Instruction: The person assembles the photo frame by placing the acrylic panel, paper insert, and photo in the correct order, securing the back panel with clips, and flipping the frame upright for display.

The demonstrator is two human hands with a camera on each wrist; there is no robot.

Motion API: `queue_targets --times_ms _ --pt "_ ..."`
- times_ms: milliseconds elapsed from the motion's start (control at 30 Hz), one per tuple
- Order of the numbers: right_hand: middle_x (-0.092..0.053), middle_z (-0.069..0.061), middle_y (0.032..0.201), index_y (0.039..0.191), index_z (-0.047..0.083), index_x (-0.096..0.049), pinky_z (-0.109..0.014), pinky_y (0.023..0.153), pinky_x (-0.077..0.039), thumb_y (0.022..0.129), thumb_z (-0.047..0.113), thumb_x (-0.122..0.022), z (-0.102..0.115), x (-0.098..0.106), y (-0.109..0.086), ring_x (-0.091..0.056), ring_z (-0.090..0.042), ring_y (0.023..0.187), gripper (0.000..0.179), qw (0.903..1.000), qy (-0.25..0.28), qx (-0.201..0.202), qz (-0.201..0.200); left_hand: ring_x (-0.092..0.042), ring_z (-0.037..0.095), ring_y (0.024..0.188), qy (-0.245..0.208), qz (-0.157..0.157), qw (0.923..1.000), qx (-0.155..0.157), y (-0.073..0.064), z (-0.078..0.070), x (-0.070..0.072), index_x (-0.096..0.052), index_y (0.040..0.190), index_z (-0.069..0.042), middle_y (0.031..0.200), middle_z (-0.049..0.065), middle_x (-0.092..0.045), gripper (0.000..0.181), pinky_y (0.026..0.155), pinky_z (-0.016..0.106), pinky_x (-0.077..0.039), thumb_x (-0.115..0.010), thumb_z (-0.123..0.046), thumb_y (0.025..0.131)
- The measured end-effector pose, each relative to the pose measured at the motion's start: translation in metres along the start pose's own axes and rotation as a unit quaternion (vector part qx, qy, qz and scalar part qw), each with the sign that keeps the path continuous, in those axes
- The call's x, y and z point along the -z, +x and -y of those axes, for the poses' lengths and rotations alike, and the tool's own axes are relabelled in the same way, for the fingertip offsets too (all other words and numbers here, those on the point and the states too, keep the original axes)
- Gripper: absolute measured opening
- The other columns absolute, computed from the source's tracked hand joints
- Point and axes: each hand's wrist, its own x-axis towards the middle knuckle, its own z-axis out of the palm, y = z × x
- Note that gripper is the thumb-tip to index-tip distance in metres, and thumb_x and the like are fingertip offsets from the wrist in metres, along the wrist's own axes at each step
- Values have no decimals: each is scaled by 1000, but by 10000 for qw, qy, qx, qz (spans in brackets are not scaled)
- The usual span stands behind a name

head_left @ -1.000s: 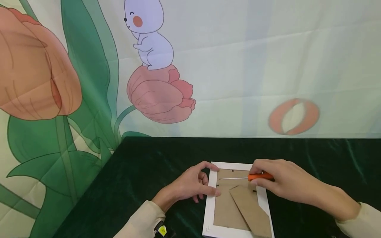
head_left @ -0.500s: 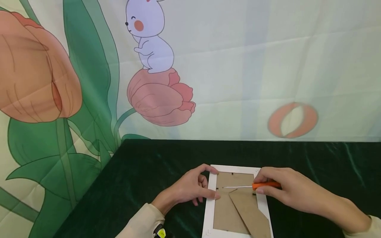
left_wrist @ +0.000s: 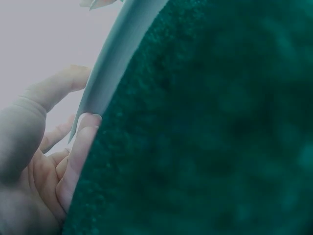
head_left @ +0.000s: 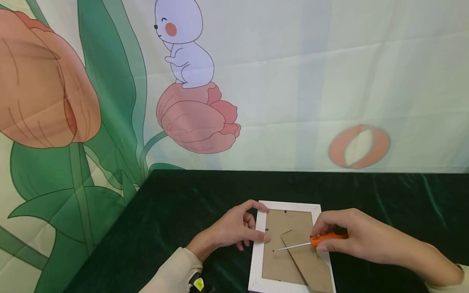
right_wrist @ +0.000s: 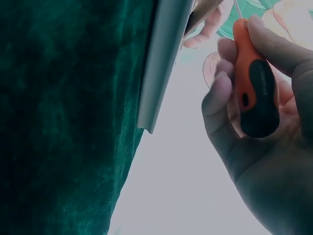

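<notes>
A white picture frame (head_left: pixel 257 260) lies back side up, its brown backing board (head_left: pixel 275 266) facing me. An easel-stand flap (head_left: pixel 311 258) slants across the board. My left hand (head_left: pixel 227 228) holds the frame's left border, index finger at the top corner and thumb lower down; in the left wrist view a fingertip touches the frame's side (left_wrist: pixel 110 63). Between thumb and fingers, my right hand (head_left: pixel 355 232) grips an orange-and-black screwdriver (head_left: pixel 322 239), seen closely by its handle (right_wrist: pixel 252 73) in the right wrist view. Its tip is over the board's left part; contact is unclear.
Dark green velvet cloth (head_left: pixel 205 191) covers the table. Behind it hangs a printed backdrop (head_left: pixel 271 101) with tulips and a white animal. Small dark tabs (head_left: pixel 285 211) show along the board's edge. A black object with a yellow patch (head_left: pixel 199 283) is by the left sleeve.
My right hand has brought the screwdriver nearer to me, its tip going from the board's upper left to lower on the left side. The left hand has stayed on the frame.
</notes>
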Motion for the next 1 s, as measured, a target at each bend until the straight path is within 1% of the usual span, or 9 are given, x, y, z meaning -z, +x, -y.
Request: queue_targets --times_ms 167,233,433,600,733,1000 --pt "-70 14 98 112 22 -70 -26 71 -57 97 27 -80 -1 0 -2 -64 -9 85 19 9998 131 112 74 -62 20 55 -15 -13 10000 0 1 2 0 -60 137 -26 75 7 -62 59 48 30 -55 -90 -25 87" --pt "-71 14 98 112 22 -71 -27 70 -56 97 27 -80 -1 0 -2 -64 -9 85 18 9996 222 83 126 -62 20 55 -22 -13 10000 -12 1 3 1 -60 137 -26 75 7 -62 59 48 30 -56 -90 -25 87" --pt "-72 12 98 112 23 -71 -28 68 -56 97 26 -80 2 -1 -5 -65 -10 86 18 9983 492 35 325 -62 21 56 -22 8 10000 -2 0 2 0 -59 139 -23 76 7 -62 60 48 31 -55 -90 -23 88" --pt "-74 11 96 111 25 -72 -30 65 -58 97 27 -79 7 -1 -6 -67 -11 83 16 9957 762 114 509 -62 21 56 -14 10 10000 8 0 1 -1 -59 139 -23 77 8 -63 59 48 30 -55 -89 -24 88" --pt "-73 12 95 110 26 -72 -28 67 -57 96 30 -79 9 -1 -5 -66 -10 82 16 9958 700 182 563 -62 20 56 -7 26 10000 -21 0 0 0 -58 139 -22 78 8 -64 60 48 31 -55 -89 -23 88" --pt "-73 12 95 109 27 -72 -28 69 -57 96 32 -79 11 -2 -6 -66 -10 83 16 9958 695 79 596 -61 19 56 -45 68 10000 -44 -2 0 0 -59 140 -21 76 7 -62 60 47 30 -54 -89 -22 88"
